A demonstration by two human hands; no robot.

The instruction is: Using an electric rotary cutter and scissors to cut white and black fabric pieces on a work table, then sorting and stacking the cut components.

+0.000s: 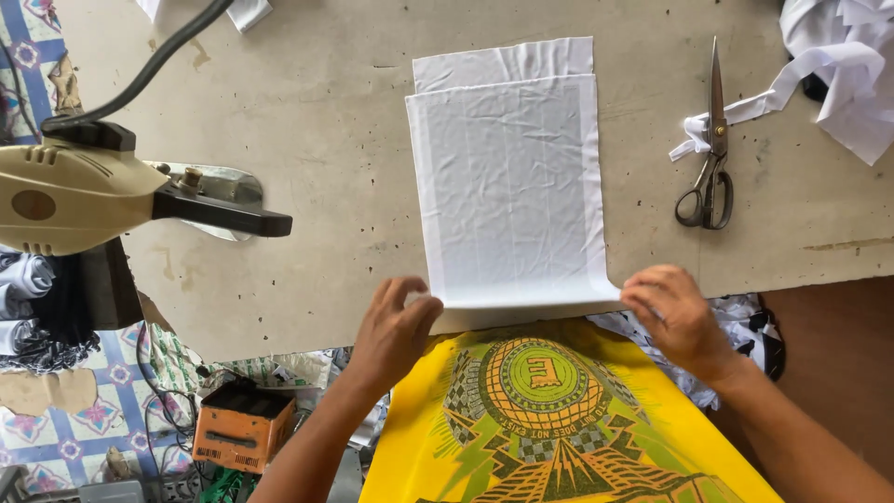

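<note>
Your stack of white fabric sheets (507, 186) lies flat near the middle of the surface (326, 140), near edge right at the surface's front edge, in front of you. It's thin woven cloth, creased all over, rectangular; the top sheet sits a bit lower than the one under it, so a strip of the lower sheet shows at the far end and along the right side.

Your left hand (391, 331) is at the near left corner of the stack, fingers curled, grip pinched shut on the sheet edge. Your right hand (675, 312) is at the near right corner, where the cloth curls up slightly; fingers bent down on that corner, grip closed on the edge as far as the view shows.

Just below the stack, a yellow printed shirt (559, 419) covers your lap side, with a round green and black graphic, touching or tucked under the near edge of the sheets.

Right of the stack, apart from it: metal scissors (712, 158), blades shut, pointing away from you, lying over a white cloth strip (745, 112). That strip runs to a heap of white fabric scraps (847, 65) at the far right corner.

Left: a cream-coloured electric cloth cutter (84, 191) with black handle and a shiny base plate, black cable going up and off.

Below the surface on the left: an orange box-shaped device (240, 427) on a patterned tile floor (56, 438), with rolled dark and white fabric (33, 298) beside it. No containers holding anything in view.
</note>
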